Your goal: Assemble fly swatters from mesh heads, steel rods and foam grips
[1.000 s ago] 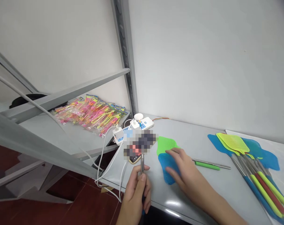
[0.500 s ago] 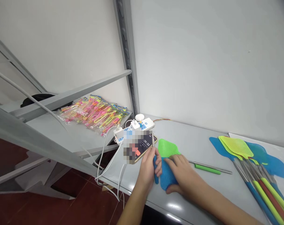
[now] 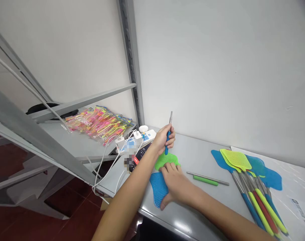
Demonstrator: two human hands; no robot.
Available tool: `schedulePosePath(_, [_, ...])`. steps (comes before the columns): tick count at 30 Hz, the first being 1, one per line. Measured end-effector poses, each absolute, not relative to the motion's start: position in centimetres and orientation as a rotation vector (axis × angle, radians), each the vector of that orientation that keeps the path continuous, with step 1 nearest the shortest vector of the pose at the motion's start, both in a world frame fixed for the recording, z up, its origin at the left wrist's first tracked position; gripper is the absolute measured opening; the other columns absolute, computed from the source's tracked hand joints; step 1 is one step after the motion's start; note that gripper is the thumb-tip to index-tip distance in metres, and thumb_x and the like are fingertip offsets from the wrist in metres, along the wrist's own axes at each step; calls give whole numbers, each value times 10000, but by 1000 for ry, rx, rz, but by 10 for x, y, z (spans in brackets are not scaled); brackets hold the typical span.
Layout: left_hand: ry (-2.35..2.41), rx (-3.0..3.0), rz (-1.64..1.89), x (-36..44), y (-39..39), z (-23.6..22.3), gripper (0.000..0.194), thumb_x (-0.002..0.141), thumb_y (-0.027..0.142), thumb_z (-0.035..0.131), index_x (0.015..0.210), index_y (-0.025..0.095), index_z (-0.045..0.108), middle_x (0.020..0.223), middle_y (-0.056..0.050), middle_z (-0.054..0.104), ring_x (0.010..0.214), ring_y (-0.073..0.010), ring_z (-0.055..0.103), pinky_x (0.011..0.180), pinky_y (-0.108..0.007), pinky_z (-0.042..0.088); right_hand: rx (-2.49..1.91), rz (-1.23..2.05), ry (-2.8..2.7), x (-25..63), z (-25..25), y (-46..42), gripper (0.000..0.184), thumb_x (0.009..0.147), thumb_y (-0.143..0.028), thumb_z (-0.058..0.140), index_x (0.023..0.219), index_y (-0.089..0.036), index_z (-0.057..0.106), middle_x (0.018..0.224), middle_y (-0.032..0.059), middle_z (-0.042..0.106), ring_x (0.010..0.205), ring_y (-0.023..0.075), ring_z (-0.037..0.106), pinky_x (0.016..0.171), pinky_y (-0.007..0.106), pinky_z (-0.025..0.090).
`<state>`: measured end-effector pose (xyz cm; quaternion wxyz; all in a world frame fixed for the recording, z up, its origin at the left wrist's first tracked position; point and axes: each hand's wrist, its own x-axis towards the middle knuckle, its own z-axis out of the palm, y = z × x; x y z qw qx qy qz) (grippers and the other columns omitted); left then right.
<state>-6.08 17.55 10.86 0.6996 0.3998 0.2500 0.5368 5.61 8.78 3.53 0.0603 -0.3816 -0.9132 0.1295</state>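
My left hand (image 3: 165, 138) is wrapped round a blue-gripped telescopic fly swatter handle (image 3: 168, 135), its metal tip pointing up above the table. My right hand (image 3: 176, 180) grasps a blue mesh fly swatter head (image 3: 159, 189) on the table, thumb at its near edge. Behind it lies a green fly swatter head (image 3: 170, 158), partly covered by my right fingers. To the right of this hand, a metal rod (image 3: 207, 177) lies beside a green handle grip (image 3: 205, 181).
Complete fly swatters (image 3: 261, 201) in several colours lie fanned at right beside white sheeting (image 3: 297, 180). A phone (image 3: 142, 154) and power strip (image 3: 148, 135) with white cables are at left. Packaged colourful items (image 3: 99, 124) cover a lower shelf. A metal shelf post (image 3: 131, 60) stands behind.
My left hand has risen away from the table with the blue-gripped handle, drawing it off the phone area. My right hand stays on the blue head. The view has shifted slightly.
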Motion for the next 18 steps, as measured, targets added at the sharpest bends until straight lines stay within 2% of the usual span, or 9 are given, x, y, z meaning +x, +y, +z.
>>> schedulePosePath(3, [544, 918, 1180, -54, 182, 106, 380, 843, 543, 613, 770, 194, 479, 561, 102, 365, 311, -16, 224, 279, -130, 234, -1142, 383, -2769, 55, 37, 90, 1053, 353, -746, 791, 1162, -107, 576, 1077, 148, 544, 986, 329, 475, 892, 475, 380])
schedulePosePath(8, [542, 951, 1200, -51, 172, 96, 346, 861, 514, 604, 779, 205, 472, 563, 104, 369, 309, -18, 223, 278, -127, 245, -1170, 374, -2807, 50, 36, 96, 1003, 295, -745, 804, 1042, -105, 605, 1054, 149, 548, 975, 327, 471, 907, 477, 379])
schedulePosePath(12, [550, 963, 1206, -55, 169, 92, 326, 868, 492, 607, 788, 206, 474, 571, 105, 373, 313, -13, 240, 288, -116, 267, -1197, 441, -2708, 47, 41, 96, 935, 318, -681, 846, 1016, -114, 587, 1035, 142, 567, 950, 314, 488, 871, 443, 399])
schedulePosePath(14, [546, 961, 1180, -57, 170, 91, 325, 871, 495, 601, 794, 207, 474, 573, 107, 367, 310, -11, 235, 287, -112, 269, -1232, 510, -2623, 52, 55, 89, 728, 454, -597, 858, 953, -141, 585, 945, 107, 598, 866, 274, 515, 791, 390, 414])
schedulePosePath(15, [541, 961, 1153, -58, 170, 90, 323, 875, 497, 594, 797, 207, 475, 573, 107, 366, 309, -11, 233, 284, -112, 274, -1237, 580, -2582, 59, 65, 83, 572, 553, -531, 842, 900, -158, 583, 863, 76, 607, 792, 240, 520, 735, 355, 410])
schedulePosePath(16, [531, 963, 1117, -59, 170, 90, 321, 880, 499, 585, 800, 207, 478, 574, 106, 367, 307, -13, 231, 281, -115, 282, -1230, 615, -2564, 68, 77, 77, 357, 710, -456, 758, 840, -176, 578, 777, 39, 598, 707, 198, 509, 670, 315, 393])
schedulePosePath(17, [520, 966, 1069, -59, 170, 90, 318, 886, 498, 575, 803, 206, 483, 574, 104, 369, 306, -15, 230, 277, -120, 295, -1207, 652, -2550, 79, 90, 70, 250, 798, -411, 681, 771, -192, 563, 703, 6, 574, 640, 165, 485, 618, 286, 369])
schedulePosePath(18, [506, 970, 1010, -58, 170, 89, 312, 892, 495, 566, 808, 203, 492, 574, 102, 374, 304, -17, 229, 273, -126, 308, -1156, 757, -2501, 93, 102, 64, 234, 842, -377, 631, 719, -195, 551, 654, -10, 558, 607, 148, 471, 592, 276, 353])
